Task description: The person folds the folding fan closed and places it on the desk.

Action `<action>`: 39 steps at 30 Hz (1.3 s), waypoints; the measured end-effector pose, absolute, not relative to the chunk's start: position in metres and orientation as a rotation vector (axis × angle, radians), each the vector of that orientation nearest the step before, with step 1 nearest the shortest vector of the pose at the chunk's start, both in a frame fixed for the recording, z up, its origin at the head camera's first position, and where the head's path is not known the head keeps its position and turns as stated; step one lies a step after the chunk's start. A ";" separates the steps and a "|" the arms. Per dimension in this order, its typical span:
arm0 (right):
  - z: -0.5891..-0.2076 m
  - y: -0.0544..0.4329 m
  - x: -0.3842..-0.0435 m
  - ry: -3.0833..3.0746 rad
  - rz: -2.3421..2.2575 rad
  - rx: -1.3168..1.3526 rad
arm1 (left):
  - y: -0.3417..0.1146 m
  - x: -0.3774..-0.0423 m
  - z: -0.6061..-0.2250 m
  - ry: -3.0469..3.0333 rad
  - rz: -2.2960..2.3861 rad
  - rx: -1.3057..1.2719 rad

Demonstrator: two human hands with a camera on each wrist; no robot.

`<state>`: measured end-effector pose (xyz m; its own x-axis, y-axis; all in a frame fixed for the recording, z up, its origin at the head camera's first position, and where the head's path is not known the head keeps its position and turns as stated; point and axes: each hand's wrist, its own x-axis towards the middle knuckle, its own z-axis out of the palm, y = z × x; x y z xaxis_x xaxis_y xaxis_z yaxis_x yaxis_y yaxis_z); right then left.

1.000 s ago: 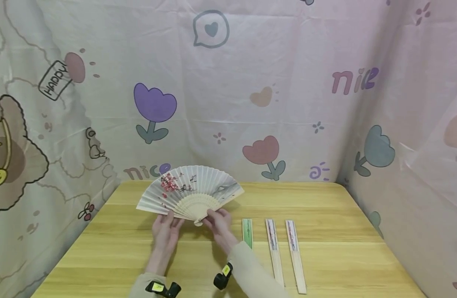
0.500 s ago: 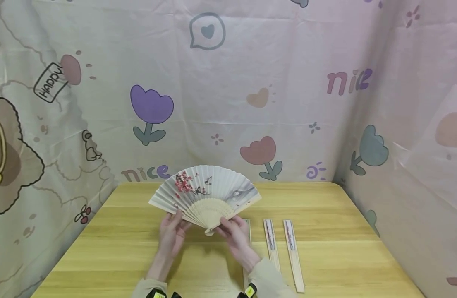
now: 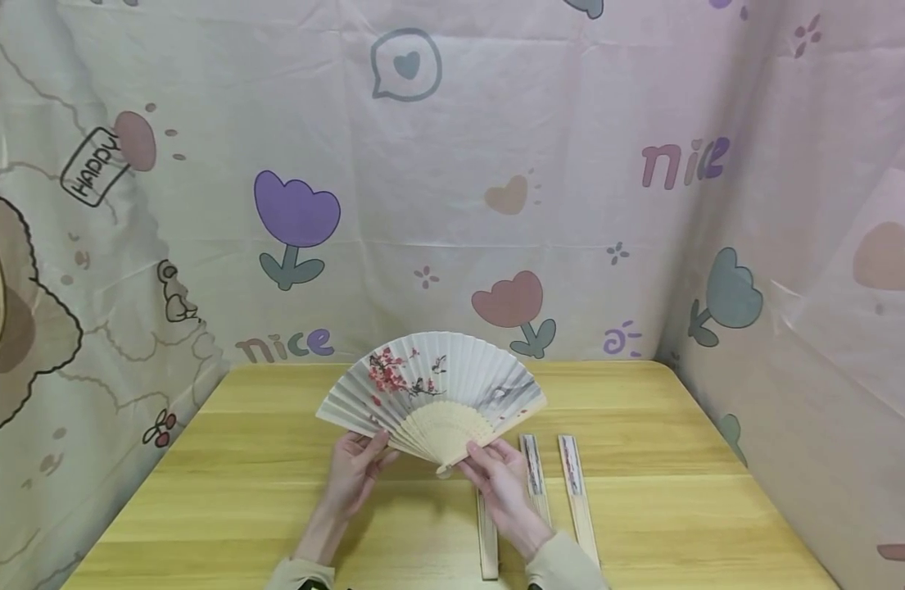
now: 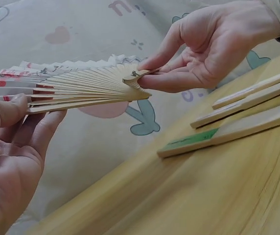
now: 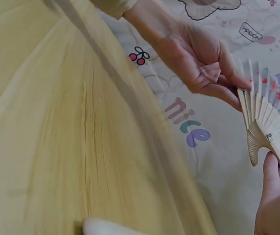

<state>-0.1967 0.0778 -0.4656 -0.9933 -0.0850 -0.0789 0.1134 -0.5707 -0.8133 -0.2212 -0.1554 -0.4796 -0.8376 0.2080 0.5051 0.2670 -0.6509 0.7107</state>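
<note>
A spread folding fan (image 3: 452,373), white with red blossoms and pale wooden ribs, is held up above the table by both hands. My left hand (image 3: 355,475) pinches its left outer rib between thumb and fingers. On the other side my right hand (image 3: 502,483) pinches the right outer rib close to the pivot. In the left wrist view the ribs (image 4: 88,85) fan out from the riveted end, seen nearly edge-on. The right wrist view shows the fan (image 5: 267,110) with the left hand (image 5: 194,58) on its far rib.
Folded fans lie on the wooden table (image 3: 223,475): a green-tipped one (image 4: 194,140), partly behind my right hand in the head view, and two with dark red prints, a middle one (image 3: 531,467) and a right one (image 3: 576,483). A patterned cloth (image 3: 437,164) hangs behind.
Both hands have carried the spread fan to the right and slightly lower in the head view. The right hand now covers part of the folded green fan. The grips look unchanged.
</note>
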 end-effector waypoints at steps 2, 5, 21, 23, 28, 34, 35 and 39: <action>-0.465 0.080 -0.197 1.401 -2.690 0.058 | -0.153 -0.221 -0.478 -1.301 -2.665 -0.878; -0.464 0.083 -0.199 1.415 -2.684 0.048 | -0.149 -0.220 -0.474 -1.315 -2.643 -0.856; -0.458 0.084 -0.195 1.673 -2.482 -0.130 | -0.138 -0.218 -0.469 -1.419 -2.618 -0.819; -0.458 0.083 -0.195 1.686 -2.479 -0.130 | -0.137 -0.218 -0.469 -1.443 -2.617 -0.799; -0.459 0.080 -0.194 1.744 -2.448 -0.144 | -0.134 -0.220 -0.469 -1.456 -2.634 -0.776; -0.464 0.079 -0.193 1.814 -2.344 -0.258 | -0.129 -0.222 -0.472 -1.496 -2.631 -0.712; -0.465 0.079 -0.193 1.821 -2.324 -0.276 | -0.128 -0.222 -0.473 -1.509 -2.627 -0.692; -0.467 0.078 -0.193 1.840 -2.254 -0.310 | -0.125 -0.221 -0.473 -1.541 -2.621 -0.641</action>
<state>-0.1930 0.0783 -0.4675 -0.9548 -0.2960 0.0271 0.0328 -0.1954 -0.9802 -0.2209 -0.1245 -0.4728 -0.9144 0.1758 0.3648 0.2332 -0.5079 0.8293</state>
